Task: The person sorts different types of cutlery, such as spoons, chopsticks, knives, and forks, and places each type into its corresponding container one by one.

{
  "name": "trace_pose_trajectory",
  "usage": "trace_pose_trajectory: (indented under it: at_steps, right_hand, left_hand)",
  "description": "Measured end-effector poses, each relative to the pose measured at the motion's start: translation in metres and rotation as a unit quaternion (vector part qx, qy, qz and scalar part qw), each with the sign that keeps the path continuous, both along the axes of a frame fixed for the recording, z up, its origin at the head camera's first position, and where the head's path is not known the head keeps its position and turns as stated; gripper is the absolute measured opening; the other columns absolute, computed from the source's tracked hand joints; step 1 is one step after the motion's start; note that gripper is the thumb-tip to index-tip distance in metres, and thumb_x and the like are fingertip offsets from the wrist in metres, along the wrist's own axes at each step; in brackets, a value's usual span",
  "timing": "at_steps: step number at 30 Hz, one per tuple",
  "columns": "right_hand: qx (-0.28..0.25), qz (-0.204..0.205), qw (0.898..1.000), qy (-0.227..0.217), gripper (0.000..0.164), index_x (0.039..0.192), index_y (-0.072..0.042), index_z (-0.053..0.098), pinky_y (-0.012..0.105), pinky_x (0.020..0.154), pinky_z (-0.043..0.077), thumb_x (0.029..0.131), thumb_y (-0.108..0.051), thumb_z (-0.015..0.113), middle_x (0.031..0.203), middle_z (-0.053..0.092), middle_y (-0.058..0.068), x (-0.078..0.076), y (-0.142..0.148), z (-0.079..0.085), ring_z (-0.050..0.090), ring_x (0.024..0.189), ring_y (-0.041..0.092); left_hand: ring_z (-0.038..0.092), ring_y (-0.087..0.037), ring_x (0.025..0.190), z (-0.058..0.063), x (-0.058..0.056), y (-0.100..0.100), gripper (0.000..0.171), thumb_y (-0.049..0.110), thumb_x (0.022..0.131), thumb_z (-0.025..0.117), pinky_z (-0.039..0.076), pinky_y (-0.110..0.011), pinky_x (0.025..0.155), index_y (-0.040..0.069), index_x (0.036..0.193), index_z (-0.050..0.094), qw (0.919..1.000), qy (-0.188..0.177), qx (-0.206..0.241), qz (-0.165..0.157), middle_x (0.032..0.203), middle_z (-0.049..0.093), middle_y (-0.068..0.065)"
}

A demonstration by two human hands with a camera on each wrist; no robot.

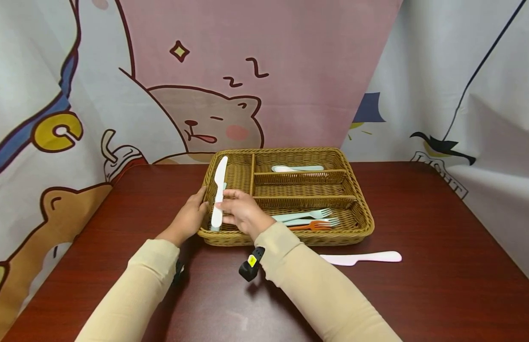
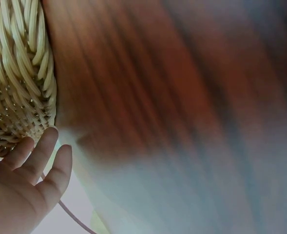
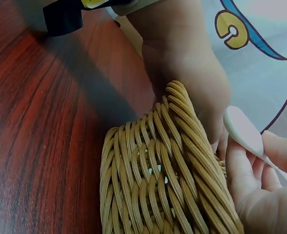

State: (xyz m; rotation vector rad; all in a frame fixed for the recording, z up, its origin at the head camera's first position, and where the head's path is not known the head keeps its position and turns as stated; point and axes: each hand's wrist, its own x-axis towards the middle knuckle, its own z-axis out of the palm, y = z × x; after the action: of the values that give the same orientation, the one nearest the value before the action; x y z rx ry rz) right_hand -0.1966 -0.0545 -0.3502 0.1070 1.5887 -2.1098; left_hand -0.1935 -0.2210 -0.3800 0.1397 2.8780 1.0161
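Observation:
My right hand [image 1: 243, 212] pinches a white plastic knife [image 1: 219, 190] between thumb and fingers. The knife is held blade away from me, above the left compartment of a woven cutlery basket [image 1: 367, 219]. Beneath it, bits of a pale green utensil [image 1: 215, 228] show, mostly hidden. My left hand [image 1: 188, 217] rests against the basket's left side, its fingers lightly bent along the outer wall in the left wrist view. In the right wrist view the white knife's rounded handle [image 3: 243, 130] sticks out past the fingers, just over the rim.
Pale green forks [image 1: 309, 214] and an orange fork [image 1: 313, 225] lie in the front compartment. A white spoon [image 1: 283, 168] and a pale green utensil [image 1: 311, 168] are in the back one. A pale pink knife [image 1: 377, 257] lies on the table [image 1: 439, 285] in front, partly behind my right sleeve.

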Motion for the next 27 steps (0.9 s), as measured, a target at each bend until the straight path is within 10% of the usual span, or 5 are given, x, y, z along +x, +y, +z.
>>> trace_pose_trajectory:
  at_steps: [27]
  right_hand:
    - [0.06,-0.009,0.997,-0.051,0.048,0.134,0.004,0.047,0.041,0.09,0.052,0.088,0.015,0.056,0.12,0.056,0.023,-0.009,-0.021,-0.011,0.057,0.114,0.032]
  left_hand:
    - [0.022,-0.042,0.141,0.002,-0.001,0.001,0.057,0.019,0.105,0.029,0.02,-0.055,0.113,0.001,0.155,0.009,0.9998,-0.019,-0.009,0.001,0.154,0.02,-0.029]
